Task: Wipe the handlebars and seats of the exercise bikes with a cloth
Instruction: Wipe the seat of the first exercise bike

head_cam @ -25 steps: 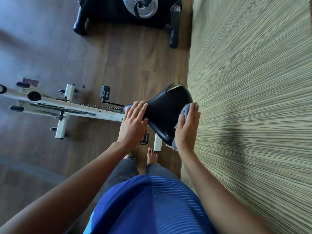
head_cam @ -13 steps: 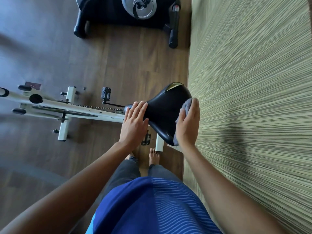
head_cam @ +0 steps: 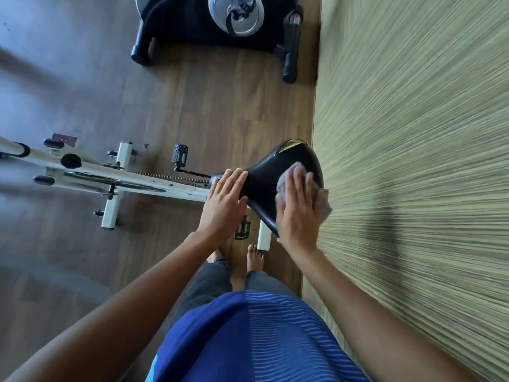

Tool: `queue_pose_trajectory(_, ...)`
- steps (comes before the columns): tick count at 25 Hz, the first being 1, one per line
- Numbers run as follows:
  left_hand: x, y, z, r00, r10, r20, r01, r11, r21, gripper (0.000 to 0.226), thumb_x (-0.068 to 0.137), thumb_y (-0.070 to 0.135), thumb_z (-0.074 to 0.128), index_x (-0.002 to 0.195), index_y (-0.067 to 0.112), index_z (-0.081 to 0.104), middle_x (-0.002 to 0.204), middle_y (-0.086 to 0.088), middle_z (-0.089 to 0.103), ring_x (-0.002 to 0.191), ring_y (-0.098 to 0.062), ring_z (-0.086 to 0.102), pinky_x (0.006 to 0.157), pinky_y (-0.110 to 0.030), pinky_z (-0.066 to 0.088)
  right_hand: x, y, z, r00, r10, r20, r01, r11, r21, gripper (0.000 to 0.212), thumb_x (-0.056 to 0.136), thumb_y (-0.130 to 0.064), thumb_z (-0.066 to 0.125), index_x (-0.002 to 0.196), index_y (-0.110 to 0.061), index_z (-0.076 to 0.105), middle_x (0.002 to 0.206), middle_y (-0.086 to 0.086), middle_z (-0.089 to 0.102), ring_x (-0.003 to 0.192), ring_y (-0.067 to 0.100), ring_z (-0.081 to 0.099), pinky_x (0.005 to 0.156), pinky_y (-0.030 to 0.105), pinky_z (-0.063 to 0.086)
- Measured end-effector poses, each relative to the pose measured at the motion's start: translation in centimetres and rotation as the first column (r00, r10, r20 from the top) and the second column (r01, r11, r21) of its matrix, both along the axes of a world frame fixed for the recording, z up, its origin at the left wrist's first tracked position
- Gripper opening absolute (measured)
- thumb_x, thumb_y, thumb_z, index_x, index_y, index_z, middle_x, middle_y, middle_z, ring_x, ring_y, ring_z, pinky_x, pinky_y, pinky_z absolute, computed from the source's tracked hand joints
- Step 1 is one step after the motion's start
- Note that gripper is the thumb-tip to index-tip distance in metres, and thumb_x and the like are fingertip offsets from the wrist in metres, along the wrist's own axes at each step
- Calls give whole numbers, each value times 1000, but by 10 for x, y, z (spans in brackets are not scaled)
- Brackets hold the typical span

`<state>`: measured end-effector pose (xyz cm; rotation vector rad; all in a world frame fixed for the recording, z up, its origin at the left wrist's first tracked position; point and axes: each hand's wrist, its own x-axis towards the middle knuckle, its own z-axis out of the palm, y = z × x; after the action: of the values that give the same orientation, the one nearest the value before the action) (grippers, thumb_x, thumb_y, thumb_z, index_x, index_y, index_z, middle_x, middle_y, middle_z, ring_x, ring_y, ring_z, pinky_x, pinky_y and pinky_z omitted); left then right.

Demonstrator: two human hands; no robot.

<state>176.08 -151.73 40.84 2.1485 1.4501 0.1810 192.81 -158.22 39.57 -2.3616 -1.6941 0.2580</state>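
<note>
Green striped surface (head_cam: 413,161), right. Black exercise bike (head_cam: 190,20), far centre. White exercise bike (head_cam: 132,180), left to centre. Its black seat (head_cam: 264,172), centre, just beside the striped surface. Left hand (head_cam: 224,205): fingers straight, flat on seat's narrow nose. Right hand (head_cam: 298,210): fingers straight, pressing grey cloth (head_cam: 283,186) onto seat's wide end.

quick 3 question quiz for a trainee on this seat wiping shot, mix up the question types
1. True or false: the right hand presses the cloth flat on the black seat.
2. The left hand rests on: A) the seat's narrow front end B) a pedal C) a handlebar.
3. How many exercise bikes are in view?

Key: 1 true. 2 A. 3 two: the white bike being wiped and the black bike beyond it.
</note>
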Motion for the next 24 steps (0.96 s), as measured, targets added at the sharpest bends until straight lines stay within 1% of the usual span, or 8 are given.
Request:
queue_pose_trajectory(3, 2, -1, 2, 1000, 4, 16, -4, 1000, 7, 55, 103, 25, 49, 154, 15, 30, 161, -5, 27, 152, -20, 13, 125, -44, 12, 10, -1, 1, 934, 356, 29, -356, 934, -23, 53, 107, -37, 31, 156, -20, 28, 164, -2, 22, 154, 18, 10, 125, 46, 6)
queue_pose_trajectory(4, 2, -1, 1, 1000, 0, 17, 0, 1000, 7, 56, 103, 24, 49, 154, 15, 30, 161, -5, 27, 152, -20, 13, 125, -45, 13, 18, 12, 2, 922, 387, 33, -386, 922, -18, 53, 106, -38, 31, 156, -20, 31, 163, -2, 24, 154, 17, 11, 125, 45, 5)
queue_pose_trajectory(9, 3, -1, -1, 1000, 3, 18, -3, 1000, 8, 58, 100, 18, 53, 153, 14, 31, 161, -5, 27, 152, -21, 13, 125, -42, 10, -11, 40, 5, 998, 15, -65, -18, 998, -56, 56, 103, -38, 28, 156, -19, 30, 165, -1, 19, 154, 20, 10, 123, 43, -2)
queue_pose_trajectory(12, 14, -2, 5, 991, 113, 70, -112, 994, -16, 55, 98, 10, 51, 151, 11, 35, 159, -8, 32, 151, -23, 18, 124, -44, 12, -27, 34, 12, 956, -12, -293, -3, 999, -51, 58, 102, -40, 29, 157, -18, 27, 166, 0, 13, 154, 16, 0, 123, 39, -10)
queue_pose_trajectory(15, 40, -9, 21, 981, 149, 126, -155, 987, 41, 50, 98, 11, 44, 148, 9, 39, 156, -10, 36, 149, -26, 23, 123, -48, 12, -5, 31, 26, 788, -20, -615, 132, 982, 138, 43, 104, -24, 40, 145, -11, 48, 157, 5, 39, 149, 14, 26, 124, 40, 17)
queue_pose_trajectory(18, 83, -18, 32, 992, 24, 123, -29, 999, 34, 51, 102, 22, 31, 151, 7, 33, 160, -12, 28, 151, -25, 15, 125, -42, 2, 28, 28, 28, 748, -168, -642, 352, 921, 169, 36, 102, -15, 45, 134, -4, 59, 144, 12, 54, 138, 20, 45, 116, 37, 35)
queue_pose_trajectory(21, 115, -23, 24, 998, -63, -10, 63, 998, 9, 64, 102, 40, 14, 156, 4, 9, 165, -14, 2, 153, -26, -6, 121, -35, -13, 48, 25, 26, 720, -241, -651, 360, 931, 54, 37, 103, -15, 44, 137, -7, 57, 146, 7, 52, 139, 17, 44, 114, 23, 30)
queue_pose_trajectory(24, 112, -22, 3, 980, -86, -178, 98, 994, 58, 69, 102, 46, 11, 155, 2, 1, 165, -16, -3, 152, -26, -8, 122, -36, -13, 51, 20, 18, 727, -229, -647, 295, 955, -6, 39, 104, -14, 44, 142, -12, 52, 154, 2, 43, 144, 11, 35, 114, 17, 23)
